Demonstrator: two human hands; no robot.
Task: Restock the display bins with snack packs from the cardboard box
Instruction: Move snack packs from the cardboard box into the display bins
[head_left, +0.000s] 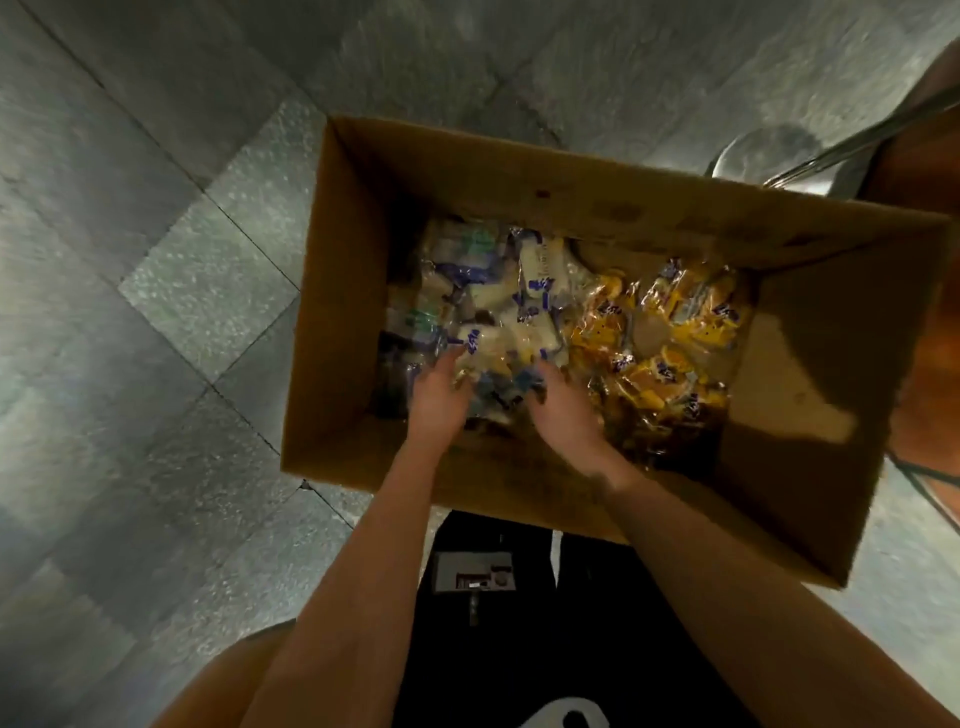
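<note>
Left hand, right hand (blurred) touch snack packs in cardboard box.

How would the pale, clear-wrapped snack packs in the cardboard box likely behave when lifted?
Probably floppy: the pale snack packs lie crumpled and slumped in the cardboard box. Likely slippery, since their clear wrap glints. Perhaps bulky: left hand and right hand both reach in.

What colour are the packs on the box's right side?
Packs: yellow-orange with dark blue marks. Head view.

Bare forearms, black clothing w/ white mark, sm. grey device at waist
</note>
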